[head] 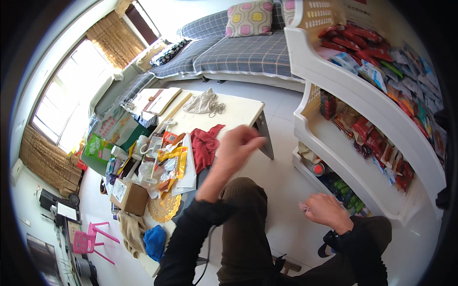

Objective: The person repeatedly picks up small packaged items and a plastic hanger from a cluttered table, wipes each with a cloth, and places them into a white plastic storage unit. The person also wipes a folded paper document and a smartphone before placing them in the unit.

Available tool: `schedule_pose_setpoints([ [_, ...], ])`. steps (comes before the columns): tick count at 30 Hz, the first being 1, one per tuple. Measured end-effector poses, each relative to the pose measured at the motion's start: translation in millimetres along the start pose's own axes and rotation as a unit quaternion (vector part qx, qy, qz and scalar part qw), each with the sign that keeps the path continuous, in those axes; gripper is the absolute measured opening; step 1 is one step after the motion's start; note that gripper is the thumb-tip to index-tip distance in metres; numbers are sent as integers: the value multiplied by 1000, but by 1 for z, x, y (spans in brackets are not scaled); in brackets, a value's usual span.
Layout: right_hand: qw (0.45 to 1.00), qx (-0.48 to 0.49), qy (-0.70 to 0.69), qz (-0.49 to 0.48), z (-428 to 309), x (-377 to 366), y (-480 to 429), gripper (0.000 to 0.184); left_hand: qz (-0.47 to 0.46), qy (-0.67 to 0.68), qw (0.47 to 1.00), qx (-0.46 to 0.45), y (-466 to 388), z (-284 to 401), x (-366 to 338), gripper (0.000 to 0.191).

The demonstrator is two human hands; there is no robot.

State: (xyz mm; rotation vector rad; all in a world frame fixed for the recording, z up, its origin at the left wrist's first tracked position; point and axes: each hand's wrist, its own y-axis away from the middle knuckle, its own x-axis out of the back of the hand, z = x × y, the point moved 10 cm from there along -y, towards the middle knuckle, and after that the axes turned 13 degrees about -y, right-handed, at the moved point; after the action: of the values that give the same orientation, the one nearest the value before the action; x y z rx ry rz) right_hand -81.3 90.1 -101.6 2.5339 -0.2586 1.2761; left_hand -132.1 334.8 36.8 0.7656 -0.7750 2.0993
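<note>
My left hand (236, 150) is raised over the near corner of the low cream table (240, 106), above my knee. Its fingers are bent and slightly blurred, with the thumb apart, and I see nothing in them. Beside it on the table lies a crumpled dark red cloth (205, 148). My right hand (327, 211) hovers low near my other knee, in front of the white plastic shelf rack (350, 80). A small pale pink thing (304, 207) shows between its thumb and fingers; what it is I cannot tell.
Snack packets and bottles crowd the table, with a cardboard box (128, 198), a gold doily (164, 207), a blue cloth (154, 243) and a grey drawstring bag (201, 102). Red packets (354, 39) fill the rack's top tier. A plaid sofa (247, 53) stands behind; a pink chair (86, 241) is left.
</note>
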Motion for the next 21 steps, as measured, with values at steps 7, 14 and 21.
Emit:
schedule_pose_setpoints([
  [7,1000,-6,8,-2,-4,3,-13,15,44,-480,854,195,63,-170,137,45],
  [14,1000,-17,23,-7,4,-5,-22,21,-21,-422,868,262,74,-231,135,43],
  [21,999,-25,0,36,0,14,-23,25,251,-368,874,194,74,-163,177,34],
])
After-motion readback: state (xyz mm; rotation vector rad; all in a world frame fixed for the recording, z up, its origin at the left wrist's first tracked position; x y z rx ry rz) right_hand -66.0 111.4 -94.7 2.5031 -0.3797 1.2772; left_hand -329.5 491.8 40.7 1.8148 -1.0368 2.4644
